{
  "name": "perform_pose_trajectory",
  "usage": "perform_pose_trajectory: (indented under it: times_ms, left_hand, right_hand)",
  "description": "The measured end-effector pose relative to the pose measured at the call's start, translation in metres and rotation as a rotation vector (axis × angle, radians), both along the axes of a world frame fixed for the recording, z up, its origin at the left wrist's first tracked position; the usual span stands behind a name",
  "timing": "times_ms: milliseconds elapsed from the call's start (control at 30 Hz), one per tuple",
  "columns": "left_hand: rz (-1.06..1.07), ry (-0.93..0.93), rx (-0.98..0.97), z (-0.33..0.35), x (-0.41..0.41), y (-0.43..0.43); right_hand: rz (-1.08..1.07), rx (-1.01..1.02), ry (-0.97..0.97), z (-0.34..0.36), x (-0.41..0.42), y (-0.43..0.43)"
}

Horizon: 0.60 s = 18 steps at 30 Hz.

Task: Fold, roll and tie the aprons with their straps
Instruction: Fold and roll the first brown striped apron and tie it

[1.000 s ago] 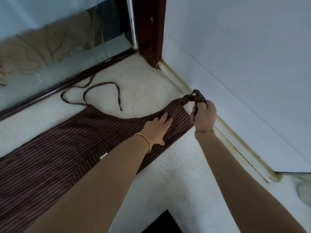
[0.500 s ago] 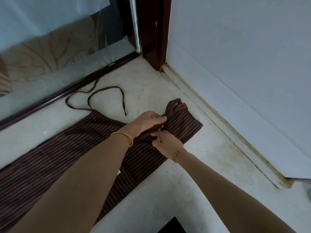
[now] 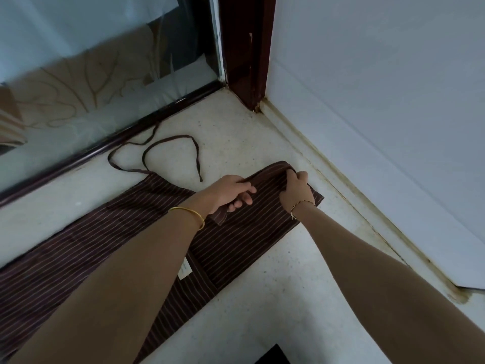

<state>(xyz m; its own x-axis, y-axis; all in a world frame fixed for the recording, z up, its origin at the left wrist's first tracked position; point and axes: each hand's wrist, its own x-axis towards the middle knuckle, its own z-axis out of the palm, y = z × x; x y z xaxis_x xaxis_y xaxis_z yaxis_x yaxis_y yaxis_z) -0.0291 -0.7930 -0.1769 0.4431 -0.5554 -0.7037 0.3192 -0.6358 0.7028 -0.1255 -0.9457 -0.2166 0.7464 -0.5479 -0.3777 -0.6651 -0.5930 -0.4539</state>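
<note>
Dark brown pinstriped cloth apron lies flat on the pale speckled floor, running diagonally from lower left up to the corner by the dark wooden door post. It looks already folded lengthwise into a long band. That's a judgement from the narrow shape and the layered edge by the white label.

Left hand, the one with the gold bangle, has its fingers curled round the turned-over top edge of the band. Right hand clenches the same edge at its far end, where the cloth bunches into a small hump. Both hands grasp fabric and neither is free. A hand at each end of the turned edge makes sense: it holds the first turn square across the width so the roll starts straight.

Thin brown fabric strap lies in loose loops on bare floor beyond the apron, off the band and near the glass panel. Probably left out so it doesn't get wound into the roll and is free for tying.

Stage: start of rolling. Most of the band is unrolled and tying is not yet begun.

Risk: the roll may skew if one hand leads.
</note>
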Motion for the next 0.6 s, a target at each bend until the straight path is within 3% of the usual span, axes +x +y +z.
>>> perform_pose_trajectory:
  times_ms: [233,600]
  left_hand:
    - [-0.124,0.29,0.146,-0.004,-0.001,0.034]
    - [-0.127,0.156,0.547,-0.012,-0.013,0.079]
  right_hand:
    - [-0.192,0.158,-0.029,0.0,0.005,-0.009]
    - [-0.22,0.106,-0.004,-0.007,0.008,0.001]
